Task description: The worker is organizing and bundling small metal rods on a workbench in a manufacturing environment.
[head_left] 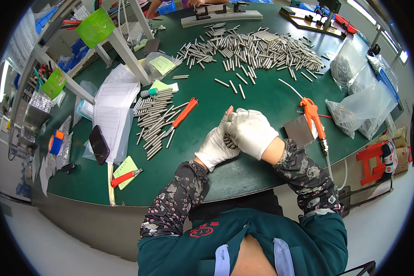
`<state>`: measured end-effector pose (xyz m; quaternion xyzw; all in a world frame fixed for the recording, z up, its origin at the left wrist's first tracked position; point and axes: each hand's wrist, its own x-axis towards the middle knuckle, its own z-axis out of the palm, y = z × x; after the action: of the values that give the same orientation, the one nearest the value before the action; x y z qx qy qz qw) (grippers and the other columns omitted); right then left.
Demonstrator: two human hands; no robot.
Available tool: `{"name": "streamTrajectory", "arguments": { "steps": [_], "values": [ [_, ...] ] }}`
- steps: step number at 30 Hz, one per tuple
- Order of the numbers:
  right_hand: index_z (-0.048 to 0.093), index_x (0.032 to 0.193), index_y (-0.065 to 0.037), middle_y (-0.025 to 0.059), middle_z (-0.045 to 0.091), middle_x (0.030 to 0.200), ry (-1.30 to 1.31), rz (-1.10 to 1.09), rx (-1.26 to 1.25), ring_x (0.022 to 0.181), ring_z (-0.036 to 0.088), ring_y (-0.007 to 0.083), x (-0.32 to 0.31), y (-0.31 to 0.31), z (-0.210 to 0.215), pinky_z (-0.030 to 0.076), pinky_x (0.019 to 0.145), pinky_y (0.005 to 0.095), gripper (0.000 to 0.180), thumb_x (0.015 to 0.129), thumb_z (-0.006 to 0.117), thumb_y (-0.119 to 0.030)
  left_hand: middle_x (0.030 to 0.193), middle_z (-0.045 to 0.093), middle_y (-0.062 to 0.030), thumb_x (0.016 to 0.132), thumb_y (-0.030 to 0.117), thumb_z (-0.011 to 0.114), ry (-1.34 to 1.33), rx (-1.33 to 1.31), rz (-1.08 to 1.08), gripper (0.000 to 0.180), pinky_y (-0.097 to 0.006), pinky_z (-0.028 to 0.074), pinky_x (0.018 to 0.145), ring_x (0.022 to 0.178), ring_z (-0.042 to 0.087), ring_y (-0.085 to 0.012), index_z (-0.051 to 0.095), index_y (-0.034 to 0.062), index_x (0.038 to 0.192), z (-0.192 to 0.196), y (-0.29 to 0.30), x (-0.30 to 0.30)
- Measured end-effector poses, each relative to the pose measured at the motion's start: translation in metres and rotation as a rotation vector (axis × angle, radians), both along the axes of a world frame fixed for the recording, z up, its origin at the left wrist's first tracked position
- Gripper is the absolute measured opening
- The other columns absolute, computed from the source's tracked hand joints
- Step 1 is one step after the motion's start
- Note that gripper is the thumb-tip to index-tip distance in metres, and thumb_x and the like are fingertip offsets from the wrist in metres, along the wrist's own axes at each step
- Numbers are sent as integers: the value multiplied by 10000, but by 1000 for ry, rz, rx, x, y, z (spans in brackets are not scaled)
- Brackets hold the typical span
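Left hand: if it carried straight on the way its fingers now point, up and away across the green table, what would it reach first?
The left hand points up and slightly right. Past the right hand pressed against it, the first things in line look like the few loose metal pins, then the big scattered pin pile. Depth is unclear.

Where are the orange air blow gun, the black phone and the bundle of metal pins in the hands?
orange air blow gun [312, 112], head view, on its orange body.
black phone [99, 144], head view, middle of its dark face.
bundle of metal pins [229, 140], head view, pin ends showing between the gloved hands.
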<state>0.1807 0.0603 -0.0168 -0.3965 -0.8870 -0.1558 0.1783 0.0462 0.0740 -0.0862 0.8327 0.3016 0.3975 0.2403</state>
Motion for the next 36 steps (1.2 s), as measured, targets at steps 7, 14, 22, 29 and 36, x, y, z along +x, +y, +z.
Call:
{"name": "streamTrajectory", "arguments": {
  "steps": [7, 14, 22, 29, 36],
  "values": [
    [551, 768, -65, 41, 538, 709, -236, 6, -17, 708, 542, 161, -5, -1, 7, 419, 568, 283, 106, 688, 521, -129, 1032, 574, -115, 594, 163, 690, 88, -179, 49, 1009, -300, 467, 788, 869, 590, -287, 64, 105, 1384, 8, -3, -8],
    [551, 790, -52, 56, 542, 736, -205, 29, 35, 700, 542, 176, 4, -2, 19, 427, 568, 289, 115, 704, 513, -118, 1002, 587, -124, 594, 134, 677, 28, -172, 27, 1000, -312, 473, 783, 857, 593, -305, 75, 174, 1391, 8, -3, -5],
    [571, 811, -63, 76, 570, 795, 21, -24, -257, 790, 564, 254, 4, -3, 36, 464, 644, 341, 167, 697, 605, -181, 807, 605, -105, 624, 107, 639, -38, -299, 20, 932, -333, 478, 663, 708, 598, -304, 114, 205, 1388, 3, -5, -6],
    [549, 749, -29, 68, 525, 643, 462, 67, -375, 580, 522, 189, 1, 11, 75, 419, 541, 289, 104, 673, 620, -19, 733, 591, -121, 619, 140, 646, -139, -373, -63, 878, -337, 481, 627, 674, 587, -294, 188, 144, 1367, 6, -4, -8],
    [581, 823, -22, 45, 546, 601, 639, 233, -773, 515, 506, 105, -115, 48, 22, 435, 510, 241, 115, 722, 568, -75, 1382, 283, -104, 838, 236, 518, -537, -751, -446, 642, -317, 208, 1050, 1231, 322, -221, 190, 97, 1372, -11, -2, -4]
  ]
}}
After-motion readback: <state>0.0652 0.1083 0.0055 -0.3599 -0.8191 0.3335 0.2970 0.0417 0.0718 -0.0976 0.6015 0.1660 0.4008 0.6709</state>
